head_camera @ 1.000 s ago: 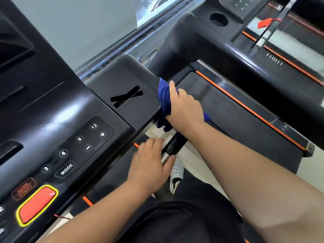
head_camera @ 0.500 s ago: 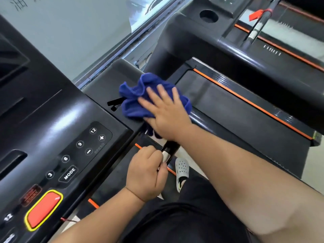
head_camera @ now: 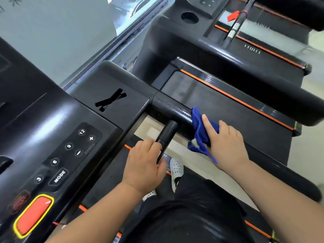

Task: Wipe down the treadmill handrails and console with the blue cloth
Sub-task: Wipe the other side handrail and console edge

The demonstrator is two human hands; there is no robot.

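Note:
The black treadmill console (head_camera: 57,123) fills the left, with speed buttons and a red stop button (head_camera: 33,215). Its right handrail (head_camera: 173,110) runs from the console corner toward the lower right. My right hand (head_camera: 226,144) presses the bunched blue cloth (head_camera: 201,132) around this handrail, a little past the joint with the short inner grip bar (head_camera: 167,132). My left hand (head_camera: 145,165) is closed around the lower end of that short bar. Part of the cloth hangs below the rail.
A second treadmill (head_camera: 228,50) stands close on the right, with a cup holder (head_camera: 189,17) and a red safety clip (head_camera: 234,15). The belt with orange stripes (head_camera: 228,95) lies below. My white shoe (head_camera: 176,170) and black trousers are underneath. A window wall is at the top left.
My right hand slid the blue cloth off the console's flat corner panel and down along the right handrail. My left hand stayed on the short bar.

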